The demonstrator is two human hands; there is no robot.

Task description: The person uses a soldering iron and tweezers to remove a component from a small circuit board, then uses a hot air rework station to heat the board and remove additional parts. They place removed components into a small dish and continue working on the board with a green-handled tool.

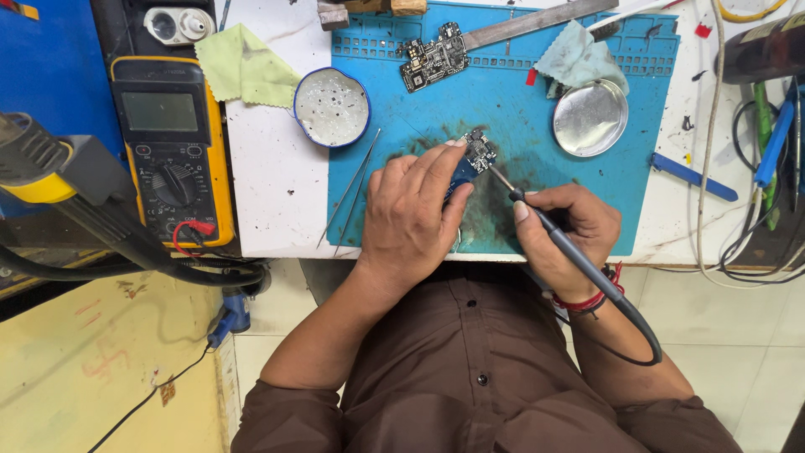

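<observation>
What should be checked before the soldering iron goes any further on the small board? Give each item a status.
1. Left hand pins the small circuit board to the blue mat: ok.
2. Right hand grips the soldering iron pen-style: ok.
3. Iron tip meets the board's edge: cannot tell, too small.
4. Left fingertips close to the tip: not ok.
5. Tweezers lie beside the left hand, apart from it: ok.
6. Iron cable hangs free off the bench edge: ok.
</observation>
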